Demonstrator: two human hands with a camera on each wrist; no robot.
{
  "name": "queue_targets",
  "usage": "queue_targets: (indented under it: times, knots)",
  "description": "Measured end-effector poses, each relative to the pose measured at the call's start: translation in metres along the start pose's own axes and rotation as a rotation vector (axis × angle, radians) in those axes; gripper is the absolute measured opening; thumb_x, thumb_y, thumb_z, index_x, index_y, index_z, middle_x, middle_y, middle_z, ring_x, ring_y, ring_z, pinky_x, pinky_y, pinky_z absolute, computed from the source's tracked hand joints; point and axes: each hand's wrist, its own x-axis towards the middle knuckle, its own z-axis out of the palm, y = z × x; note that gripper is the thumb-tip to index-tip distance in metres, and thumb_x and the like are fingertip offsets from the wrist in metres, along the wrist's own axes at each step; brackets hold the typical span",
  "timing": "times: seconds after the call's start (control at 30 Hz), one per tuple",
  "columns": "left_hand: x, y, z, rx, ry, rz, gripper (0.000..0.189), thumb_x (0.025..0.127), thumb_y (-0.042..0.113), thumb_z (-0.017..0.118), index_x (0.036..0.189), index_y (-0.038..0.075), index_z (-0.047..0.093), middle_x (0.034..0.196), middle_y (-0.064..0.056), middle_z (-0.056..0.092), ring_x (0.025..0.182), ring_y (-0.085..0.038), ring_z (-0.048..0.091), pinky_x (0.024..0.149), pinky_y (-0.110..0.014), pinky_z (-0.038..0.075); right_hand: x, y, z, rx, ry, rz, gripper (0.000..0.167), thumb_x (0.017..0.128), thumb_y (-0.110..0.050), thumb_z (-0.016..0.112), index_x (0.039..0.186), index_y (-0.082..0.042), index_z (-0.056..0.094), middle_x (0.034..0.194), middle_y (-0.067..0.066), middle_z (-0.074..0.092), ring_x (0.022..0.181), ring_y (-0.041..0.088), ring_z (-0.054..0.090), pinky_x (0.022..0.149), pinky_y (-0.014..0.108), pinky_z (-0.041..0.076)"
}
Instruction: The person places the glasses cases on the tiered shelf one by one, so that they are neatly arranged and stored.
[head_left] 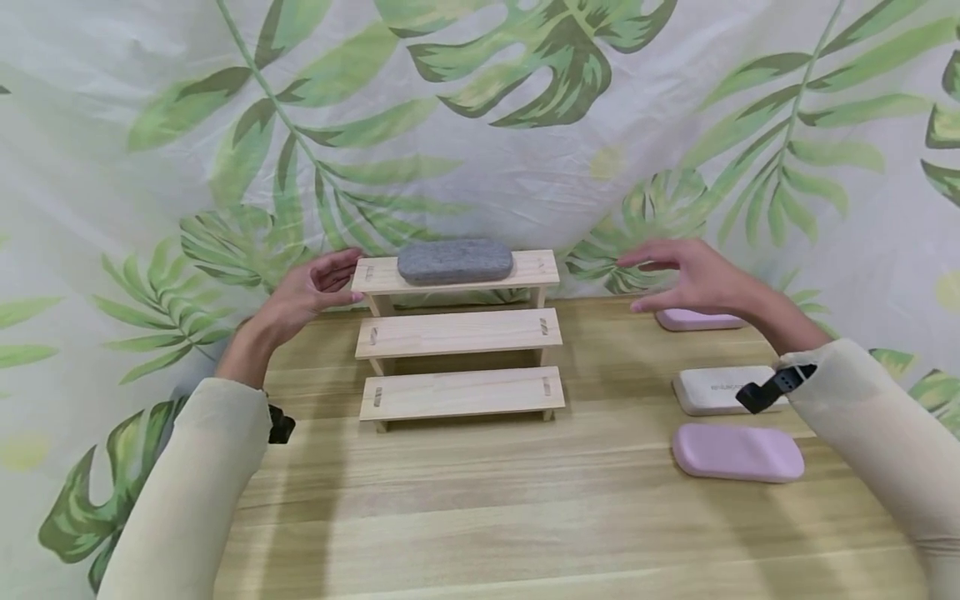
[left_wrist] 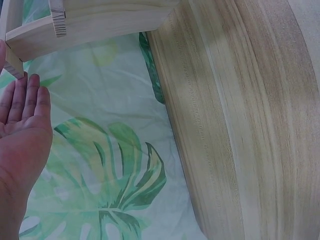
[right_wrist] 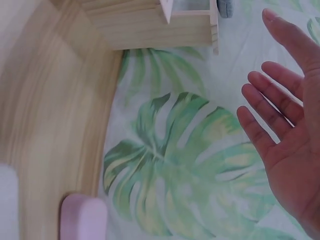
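Grey case (head_left: 455, 261): lying lengthwise on the top tier (head_left: 536, 265) of the wooden stand (head_left: 459, 331), about midway along. I judge the step in hand to be settling it there or steadying the stand; the placing itself looks done.
Left hand (head_left: 303, 293): at the left end of the top tier, fingers nearly straight, thumb apart from them. From my wrist view I read fingertip contact with the board, not a clamp.
Right hand (head_left: 701, 275): raised off to the right of the stand, fingers and thumb apart with nothing between them.
Next move: I think it calls for bringing the right hand either to the stand's right end or down to another case; I can't tell which.
Cases at right: front mauve case (head_left: 738, 452), white case (head_left: 705, 392) and far mauve case (head_left: 697, 320), in a column on the desk (head_left: 480, 517).
Case surfaces: the grey is mottled like felt, the mauve smooth and matte; all have rounded corners. I can't read the white one's lettering.
Stand timber: pale, flat boards, joints showing near the ends.
Desk and backdrop: streaky wood grain below; leaf-printed cloth (head_left: 525, 183), softly wrinkled, behind.
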Motion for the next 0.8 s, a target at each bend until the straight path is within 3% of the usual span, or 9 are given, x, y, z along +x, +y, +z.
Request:
queue_targets:
  times: [0.13,0.23,0.37,0.43,0.67,0.8]
  knots:
    - [0.0,0.0,0.0,0.009,-0.001,-0.008,0.082,0.098,0.018,0.079,0.167,0.017,0.035,0.172,-0.007,0.033,0.159,-0.024,0.031,0.128,-0.035,0.035,-0.016,0.003,-0.001,-0.013,-0.004,0.014,0.057,0.081,-0.014,0.095,0.134,-0.014,0.073,0.135,0.005,0.071,0.12,0.024,0.068,0.103,0.023,0.055]
    - [0.0,0.0,0.0,0.018,-0.005,-0.004,0.082,0.098,0.019,0.079,0.167,0.017,0.035,0.172,-0.006,0.033,0.159,-0.024,0.03,0.129,-0.039,0.033,-0.026,0.005,-0.001,-0.019,0.007,-0.009,0.06,0.078,-0.011,0.095,0.134,-0.015,0.073,0.134,0.006,0.071,0.118,0.012,0.067,0.101,0.017,0.054]
    - [0.001,-0.001,0.0,0.021,-0.002,0.002,0.082,0.098,0.019,0.079,0.167,0.018,0.036,0.172,-0.006,0.034,0.159,-0.024,0.031,0.13,-0.043,0.031,-0.039,0.008,-0.001,-0.059,0.027,-0.072,0.061,0.073,-0.012,0.098,0.13,-0.016,0.076,0.128,0.004,0.074,0.107,0.001,0.065,0.081,0.014,0.054]
    - [0.001,-0.001,0.0,0.024,-0.002,0.001,0.082,0.098,0.019,0.079,0.167,0.018,0.036,0.172,-0.006,0.034,0.159,-0.024,0.031,0.13,-0.043,0.031,-0.045,0.009,-0.001,-0.093,0.031,-0.096,0.061,0.072,-0.014,0.1,0.128,-0.017,0.077,0.125,0.002,0.075,0.106,0.002,0.064,0.076,0.014,0.052]
    - [-0.001,0.001,-0.001,0.044,-0.006,-0.002,0.08,0.099,0.019,0.078,0.167,0.018,0.035,0.173,-0.006,0.031,0.159,-0.026,0.03,0.128,-0.037,0.035,-0.069,0.017,0.003,-0.171,0.033,-0.118,0.063,0.068,-0.022,0.102,0.127,-0.022,0.078,0.127,0.001,0.076,0.12,0.006,0.065,0.097,0.004,0.043]
    - [0.0,0.001,-0.001,0.039,-0.005,-0.001,0.08,0.099,0.019,0.078,0.167,0.018,0.036,0.173,-0.004,0.032,0.159,-0.025,0.031,0.126,-0.034,0.037,-0.083,0.021,0.006,-0.132,0.025,-0.134,0.062,0.067,-0.017,0.102,0.124,-0.018,0.078,0.124,0.004,0.076,0.118,0.004,0.065,0.096,0.007,0.05]
